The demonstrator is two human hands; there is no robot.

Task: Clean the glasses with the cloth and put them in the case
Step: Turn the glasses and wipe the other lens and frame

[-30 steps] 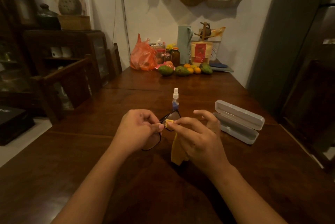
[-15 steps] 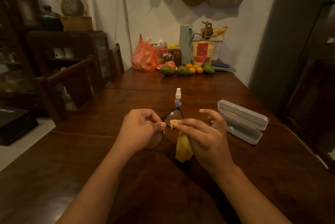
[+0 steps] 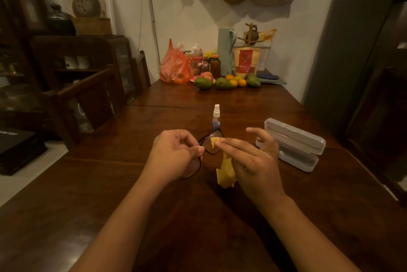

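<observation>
The black thin-rimmed glasses are pinched near the middle of the frame by the left hand, thumb against curled fingers, so that the frame is steadied above the dark wooden table and the far lens is left free. That lens is clamped in a fold of the yellow soft cloth by the thumb and forefinger of the right hand. Both faces of the glass are probably being rubbed at once in this way. The other fingers are spread clear, and the rest of the cloth is left hanging under the palm.

The pale grey hard plastic case is laid open just right of the right hand, apparently kept ready for the glasses. A small clear spray bottle with a white cap is stood upright just beyond the glasses.
</observation>
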